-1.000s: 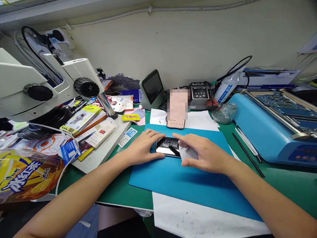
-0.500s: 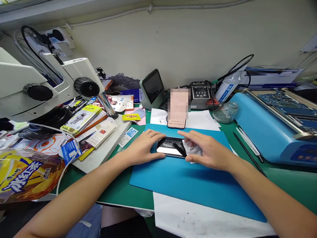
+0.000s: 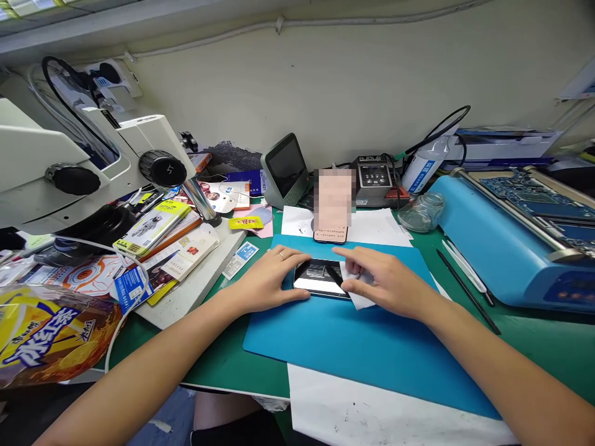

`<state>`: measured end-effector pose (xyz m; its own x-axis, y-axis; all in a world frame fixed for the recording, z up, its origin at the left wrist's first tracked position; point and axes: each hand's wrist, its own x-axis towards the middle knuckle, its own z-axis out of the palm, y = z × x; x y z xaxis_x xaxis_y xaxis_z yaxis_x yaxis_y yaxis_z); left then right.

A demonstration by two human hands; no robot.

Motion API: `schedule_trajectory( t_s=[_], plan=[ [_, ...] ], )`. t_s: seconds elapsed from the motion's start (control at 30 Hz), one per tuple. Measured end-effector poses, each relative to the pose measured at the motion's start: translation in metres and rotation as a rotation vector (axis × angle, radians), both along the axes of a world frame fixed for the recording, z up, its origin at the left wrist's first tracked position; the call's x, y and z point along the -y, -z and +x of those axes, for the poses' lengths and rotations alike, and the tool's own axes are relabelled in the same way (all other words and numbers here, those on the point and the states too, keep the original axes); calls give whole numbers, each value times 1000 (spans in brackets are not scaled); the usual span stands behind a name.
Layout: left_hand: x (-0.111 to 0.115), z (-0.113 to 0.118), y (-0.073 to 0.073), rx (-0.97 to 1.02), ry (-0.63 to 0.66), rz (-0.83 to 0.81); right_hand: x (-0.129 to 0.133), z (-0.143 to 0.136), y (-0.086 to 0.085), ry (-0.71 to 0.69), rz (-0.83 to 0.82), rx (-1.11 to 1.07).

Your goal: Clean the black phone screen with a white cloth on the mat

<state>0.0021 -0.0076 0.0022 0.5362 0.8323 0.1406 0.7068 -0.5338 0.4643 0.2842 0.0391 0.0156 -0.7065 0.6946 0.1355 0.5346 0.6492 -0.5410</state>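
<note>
On the blue mat [image 3: 362, 347] lies a smartphone [image 3: 318, 286], sideways, its glossy black screen facing up with reflections on it. My left hand [image 3: 267, 282] grips its left end, thumb along the near edge and fingers along the far edge. At the opposite end, my right hand [image 3: 390, 282] pinches a white wipe [image 3: 364, 301] against the phone, index finger stretched out above it. Part of the wipe is hidden under my fingers, and a corner hangs past the phone's near edge. Behind the mat stands a second phone [image 3: 331, 236], its screen mostly blurred out.
At left stand a white microscope [image 3: 162, 139], piled boxes and a drink bottle [image 3: 51, 334]. A small display [image 3: 283, 167] and a black control unit [image 3: 373, 179] are at the back. To the right are a glass jar [image 3: 423, 212], tweezers [image 3: 465, 266] and a blue machine [image 3: 488, 248].
My right thumb has closed in toward the fingers and moved left onto the phone's end, shifting the wipe with it. My left hand keeps the same hold.
</note>
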Motion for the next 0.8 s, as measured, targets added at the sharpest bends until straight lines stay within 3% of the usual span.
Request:
schedule_trajectory(
  t_s=[0.17, 0.33, 0.5, 0.8],
  plan=[
    [0, 0, -1, 4, 15, 11, 2, -1, -1, -95, -18, -6],
    [1, 1, -2, 1, 1, 6, 1, 0, 1, -3, 65, -30],
    [1, 1, -3, 17, -6, -8, 2, -2, -1, -93, 57, -9],
    [1, 0, -4, 24, -29, -14, -10, 11, 2, 175, 164, 44]
  ],
)
